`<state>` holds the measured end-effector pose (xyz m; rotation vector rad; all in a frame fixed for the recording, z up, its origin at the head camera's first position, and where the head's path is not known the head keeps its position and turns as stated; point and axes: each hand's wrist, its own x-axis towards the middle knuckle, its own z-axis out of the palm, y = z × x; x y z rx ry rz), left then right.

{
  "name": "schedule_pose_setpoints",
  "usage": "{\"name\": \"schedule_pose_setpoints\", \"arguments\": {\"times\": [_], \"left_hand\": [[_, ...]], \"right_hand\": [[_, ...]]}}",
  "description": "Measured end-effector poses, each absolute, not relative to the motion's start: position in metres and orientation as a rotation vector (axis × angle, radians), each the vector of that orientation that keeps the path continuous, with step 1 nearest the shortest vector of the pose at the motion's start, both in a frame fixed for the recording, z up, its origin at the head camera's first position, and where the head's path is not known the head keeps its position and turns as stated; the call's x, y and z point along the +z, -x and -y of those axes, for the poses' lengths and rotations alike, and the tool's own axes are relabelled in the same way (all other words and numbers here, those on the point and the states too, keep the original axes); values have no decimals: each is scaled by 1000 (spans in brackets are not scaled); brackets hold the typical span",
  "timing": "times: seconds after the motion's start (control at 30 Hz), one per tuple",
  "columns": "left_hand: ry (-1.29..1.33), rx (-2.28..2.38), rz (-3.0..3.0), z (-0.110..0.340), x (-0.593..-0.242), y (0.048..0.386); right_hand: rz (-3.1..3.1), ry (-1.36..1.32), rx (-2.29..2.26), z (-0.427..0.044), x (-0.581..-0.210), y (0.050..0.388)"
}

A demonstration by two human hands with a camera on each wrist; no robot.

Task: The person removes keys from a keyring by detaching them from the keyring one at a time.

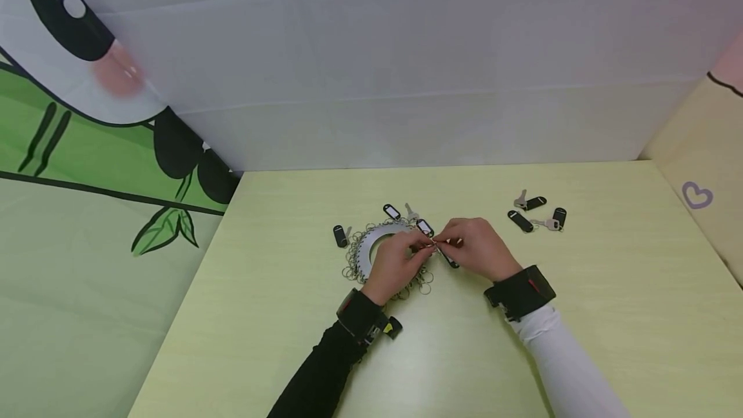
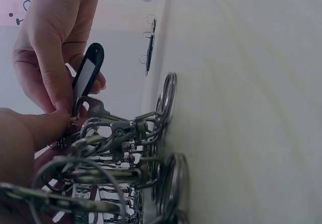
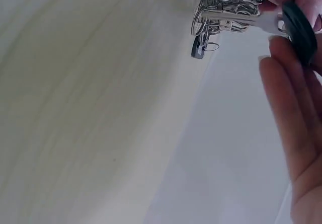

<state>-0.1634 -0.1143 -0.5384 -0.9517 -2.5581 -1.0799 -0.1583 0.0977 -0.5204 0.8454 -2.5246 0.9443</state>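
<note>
Many metal clips and split rings hang round a flat silver ring-shaped holder (image 1: pixel 364 257) on the table. My left hand (image 1: pixel 396 263) reaches over its right side, thumb and fingers pinching a small metal key ring. Meeting it fingertip to fingertip, my right hand (image 1: pixel 478 247) pinches the same small ring, from which a black key tag (image 2: pixel 88 75) with a white label and a key (image 2: pixel 94 106) hang. Fingers partly hide that ring. Around the holder lie more black tags: one to the left (image 1: pixel 340 236), one behind (image 1: pixel 391 211), and one near my fingertips (image 1: pixel 425 228).
Farther right on the table (image 1: pixel 609 315) lies a group of keys (image 1: pixel 545 224) with black tags (image 1: pixel 520 221). A pale cloth wall (image 1: pixel 406 128) closes off the back. A printed cloth (image 1: pixel 691 147) stands on the right.
</note>
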Motion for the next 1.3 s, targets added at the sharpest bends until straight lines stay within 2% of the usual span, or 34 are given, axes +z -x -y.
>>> {"name": "schedule_pose_setpoints", "arguments": {"times": [0.4, 0.6, 0.8, 1.1, 1.3], "left_hand": [[947, -1221, 2525, 116, -541, 165], [922, -1286, 2557, 115, -542, 166], [935, -1247, 2556, 115, -543, 166], [925, -1282, 2556, 116, -544, 168], [909, -1278, 2587, 116, -543, 168]], "right_hand": [[2643, -778, 1249, -112, -523, 162], [2607, -882, 1000, -106, -519, 160], [2646, -833, 818, -95, -517, 155], [2662, -796, 1125, -101, -523, 159], [2671, -817, 1002, -98, -518, 158]]}}
